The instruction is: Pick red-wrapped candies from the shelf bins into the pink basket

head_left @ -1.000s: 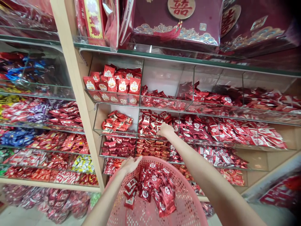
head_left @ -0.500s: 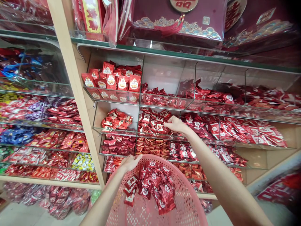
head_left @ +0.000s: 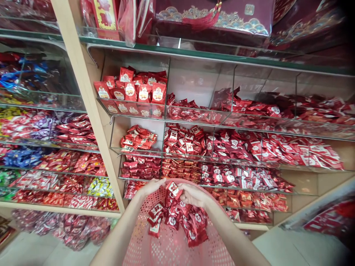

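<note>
A pink perforated plastic basket (head_left: 219, 242) is in front of me, with a pile of small red candy packets (head_left: 184, 218) in it. My left hand (head_left: 152, 186) is closed over the basket's far rim on the left side. Over the inside of the basket, my right hand (head_left: 191, 194) pinches a red candy packet (head_left: 173, 189) with a white label, just above the pile. Whether more packets are under the fingers is hidden.
Glass shelves hold red packets (head_left: 183, 140) in compartments, with larger red cookie packs (head_left: 130, 90) at upper left. A wooden post (head_left: 91, 107) divides the shelving. Maroon gift bags (head_left: 216, 22) stand above; bagged goods (head_left: 72, 229) lie on the floor at left.
My right hand has come from the shelf compartment down to the basket, bringing a candy packet. My left hand remains on the basket rim.
</note>
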A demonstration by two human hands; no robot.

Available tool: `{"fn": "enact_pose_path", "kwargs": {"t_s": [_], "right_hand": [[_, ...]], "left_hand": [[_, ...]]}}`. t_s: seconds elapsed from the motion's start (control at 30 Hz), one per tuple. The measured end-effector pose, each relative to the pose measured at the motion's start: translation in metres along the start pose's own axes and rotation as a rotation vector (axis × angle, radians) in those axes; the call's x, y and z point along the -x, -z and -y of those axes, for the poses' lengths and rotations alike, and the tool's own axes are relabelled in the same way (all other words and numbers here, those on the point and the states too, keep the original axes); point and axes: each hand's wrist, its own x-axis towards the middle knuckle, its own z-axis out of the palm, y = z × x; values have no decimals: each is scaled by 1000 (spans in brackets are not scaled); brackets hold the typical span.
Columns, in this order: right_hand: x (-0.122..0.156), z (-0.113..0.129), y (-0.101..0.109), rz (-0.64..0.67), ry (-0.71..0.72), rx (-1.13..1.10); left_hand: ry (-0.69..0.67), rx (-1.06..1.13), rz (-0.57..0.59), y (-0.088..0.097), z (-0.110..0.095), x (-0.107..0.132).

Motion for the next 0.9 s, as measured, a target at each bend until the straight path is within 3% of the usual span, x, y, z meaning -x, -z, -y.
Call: {"fn": "enact_pose_path", "kwargs": {"t_s": [0.17, 0.57, 0.9], "right_hand": [[-11, -12, -3, -22, -13, 17], [-10, -26, 2, -86, -24, 98], [-13, -31, 8, -155, 103, 118]], "left_hand": [[-56, -40, 78, 3, 2, 2], [-45, -4, 53, 7, 11, -2], [-33, -11, 117, 9, 9, -1]]}}
